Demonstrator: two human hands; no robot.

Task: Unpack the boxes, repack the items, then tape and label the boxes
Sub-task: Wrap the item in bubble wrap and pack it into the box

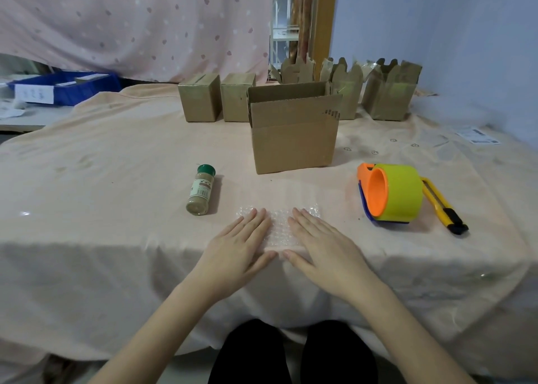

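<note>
A clear sheet of bubble wrap (pixel 278 226) lies flat on the peach cloth near the table's front edge. My left hand (pixel 237 251) and my right hand (pixel 323 251) press on it side by side, fingers straight, palms down. A spice bottle (pixel 201 190) with a green cap and tan powder stands left of the sheet. Behind the sheet stands an open cardboard box (pixel 294 139) with its flaps up. To the right sits an orange tape dispenser (pixel 390 193) with a yellow roll, and a yellow utility knife (pixel 444 207) lies beside it.
Two closed small boxes (pixel 201 101) stand at the back centre, and several opened ones (pixel 390 92) at the back right. A blue bin (pixel 70 88) sits at far left on another surface. Printed labels (pixel 477 136) lie at the right edge. The table (pixel 87 179) is draped in cloth.
</note>
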